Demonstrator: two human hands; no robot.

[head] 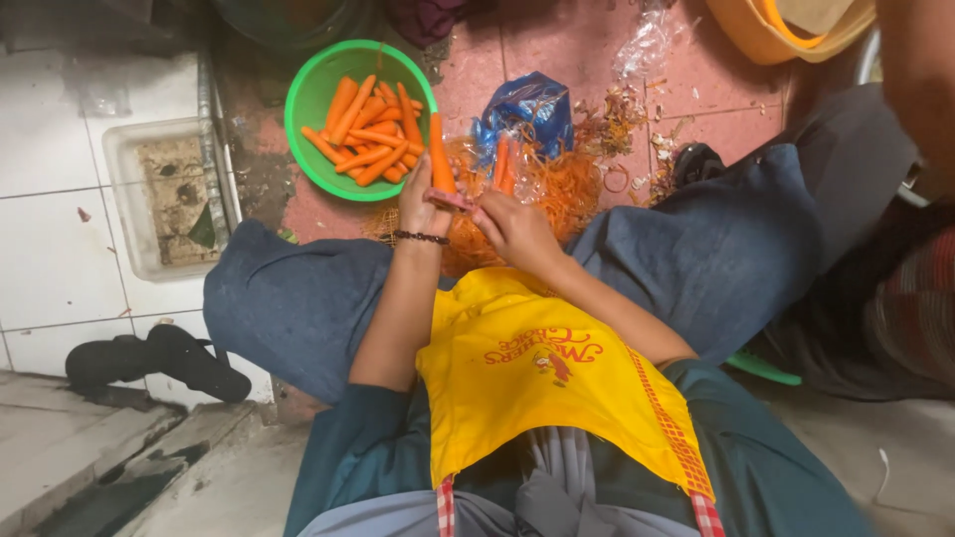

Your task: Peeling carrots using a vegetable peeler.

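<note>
My left hand (418, 204), with a dark bead bracelet at the wrist, grips an orange carrot (439, 149) that points away from me. My right hand (512, 227) holds a small peeler (453, 201) against the near end of that carrot. Just beyond the carrot sits a green bowl (303, 99) with several peeled carrots in it. A heap of orange peelings (567, 189) lies on the floor under my hands, between my knees in blue jeans. A yellow apron covers my lap.
A blue plastic bag (532, 109) with carrots lies beyond the peelings on the pink tiled floor. A floor drain (164, 194) is set in white tiles at left, a black sandal (159, 363) nearer. An orange tub (771, 35) stands at top right, beside another person's arm (920, 80).
</note>
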